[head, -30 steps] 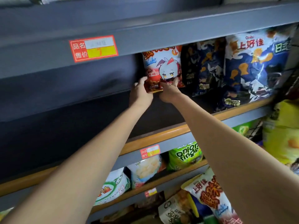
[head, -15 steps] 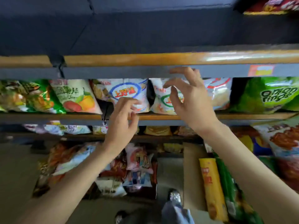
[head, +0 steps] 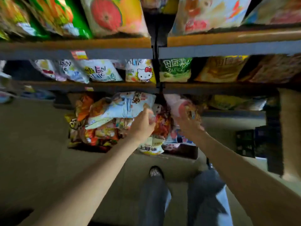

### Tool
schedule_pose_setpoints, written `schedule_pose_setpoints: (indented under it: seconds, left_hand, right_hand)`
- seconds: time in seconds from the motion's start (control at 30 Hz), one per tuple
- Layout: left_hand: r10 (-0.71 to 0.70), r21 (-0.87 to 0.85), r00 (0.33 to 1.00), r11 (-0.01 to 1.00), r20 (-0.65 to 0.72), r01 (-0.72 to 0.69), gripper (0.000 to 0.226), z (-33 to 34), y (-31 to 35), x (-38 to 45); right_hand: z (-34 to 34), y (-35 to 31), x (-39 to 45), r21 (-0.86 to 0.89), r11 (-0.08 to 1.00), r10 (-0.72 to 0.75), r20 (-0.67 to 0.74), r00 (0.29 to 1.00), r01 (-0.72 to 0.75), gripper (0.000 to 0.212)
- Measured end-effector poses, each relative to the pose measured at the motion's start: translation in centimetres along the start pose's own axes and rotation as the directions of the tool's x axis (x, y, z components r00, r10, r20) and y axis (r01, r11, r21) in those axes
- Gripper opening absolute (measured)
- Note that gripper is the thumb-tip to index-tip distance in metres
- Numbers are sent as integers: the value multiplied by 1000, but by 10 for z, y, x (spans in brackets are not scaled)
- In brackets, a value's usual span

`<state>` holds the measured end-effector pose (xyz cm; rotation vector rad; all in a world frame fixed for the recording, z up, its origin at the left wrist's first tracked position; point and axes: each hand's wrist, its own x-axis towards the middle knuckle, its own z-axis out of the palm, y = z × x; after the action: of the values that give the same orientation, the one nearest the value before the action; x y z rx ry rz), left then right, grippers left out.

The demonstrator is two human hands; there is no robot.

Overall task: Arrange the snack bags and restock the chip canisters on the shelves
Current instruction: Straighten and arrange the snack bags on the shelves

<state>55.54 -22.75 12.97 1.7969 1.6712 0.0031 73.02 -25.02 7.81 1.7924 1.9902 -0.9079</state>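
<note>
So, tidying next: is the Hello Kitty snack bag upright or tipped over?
Upright: the Hello Kitty snack bag stands face-out on the middle shelf.

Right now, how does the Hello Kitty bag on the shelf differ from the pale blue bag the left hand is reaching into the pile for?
The Hello Kitty bag stands upright on a shelf; the pale blue bag lies tilted on a heap of bags by the floor. Nobody touches the Hello Kitty bag; the left hand is at the pale blue bag's edge. The Hello Kitty bag looks yellowish, the other whitish blue. Both are sealed, printed snack bags.
</note>
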Motion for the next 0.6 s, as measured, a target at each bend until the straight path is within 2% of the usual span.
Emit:
schedule_pose_setpoints:
  seconds: [0.03, 0.2, 0.3, 0.4, 0.5, 0.6]
  left_hand:
    - [26, -1, 999, 1000, -24, -26, 27, 6, -9, 1]
    - [49, -84, 998, 995, -42, -53, 22, 20, -35, -1]
    - [-25, -180, 999, 983, -21, 21, 22, 18, -41, -1]
    - [-223, -369, 963, 891, 151, 264, 11, 3, -28, -2]
    - [-344, -375, 859, 792, 379, 482, 18, -21, 6, -9]
    - [-291, -439, 752, 665, 592, 603, 57, -65, 56, -24]
  right_hand:
    - [8, -9, 10, -92, 995, -30, -12, 999, 29, 52]
    - [33, -24, 49, -304, 952, 4, -100, 995, -35, 34]
    - [19, -24, 44, -236, 971, 13, -138, 990, -45, 34]
    - [-17, -19, 20, -181, 980, 52, -158, 986, -81, 34]
    - [-83, -12, -25, -64, 995, 55, -214, 975, -71, 26]
    - [-170, -16, -80, -84, 989, -135, -200, 970, 121, 20]
